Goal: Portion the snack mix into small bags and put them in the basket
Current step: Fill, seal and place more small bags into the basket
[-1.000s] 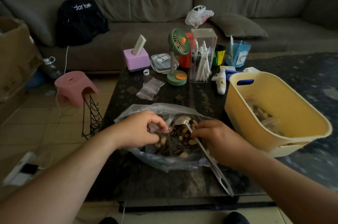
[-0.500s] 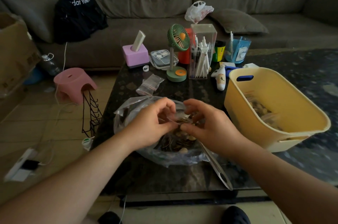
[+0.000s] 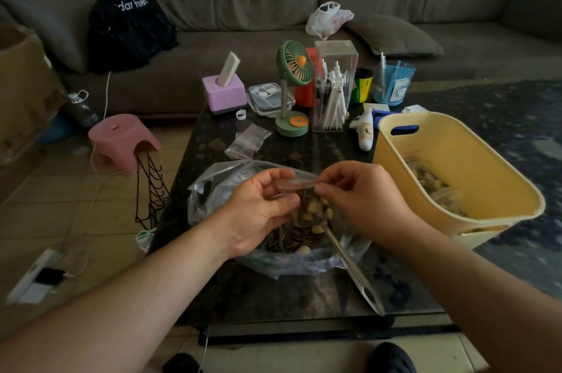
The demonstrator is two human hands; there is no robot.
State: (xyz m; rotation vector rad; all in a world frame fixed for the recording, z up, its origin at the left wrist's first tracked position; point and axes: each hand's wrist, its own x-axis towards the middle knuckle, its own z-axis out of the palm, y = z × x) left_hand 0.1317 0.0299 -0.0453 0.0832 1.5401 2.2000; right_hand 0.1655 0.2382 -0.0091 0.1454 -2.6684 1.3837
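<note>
hands met over the big bag of snack mix point(image 3: 273, 254), which lay open on the dark table point(image 3: 304, 153) right in front of the person. left hand point(image 3: 258, 208) and right hand point(image 3: 362, 199) each pinched one end of the top strip of a small bag point(image 3: 307, 202), fingers curled in tight on it. the small bag hung between them just above the big bag, with pale nuts and darker seeds showing through its clear sides. it looked filled, and the grip on the strip suggested the step in hand was pressing the seal closed; whether the seal was already fully shut could not be told.

a metal spoon point(image 3: 352, 269) rested with its bowl end in the mix and its handle sticking out toward the person over the near edge of the big bag, touched by neither hand.

the yellow basket point(image 3: 456, 159) stood on the right side of the table, just beside the right hand. several filled small bags point(image 3: 431, 184) already lay in its bottom, so a good part of the job seemed done. a little stack of empty bags point(image 3: 249, 141) waited farther back on the table, and plenty of mix remained in the big bag, so more rounds were likely left. this portion was not yet in the basket.
</note>
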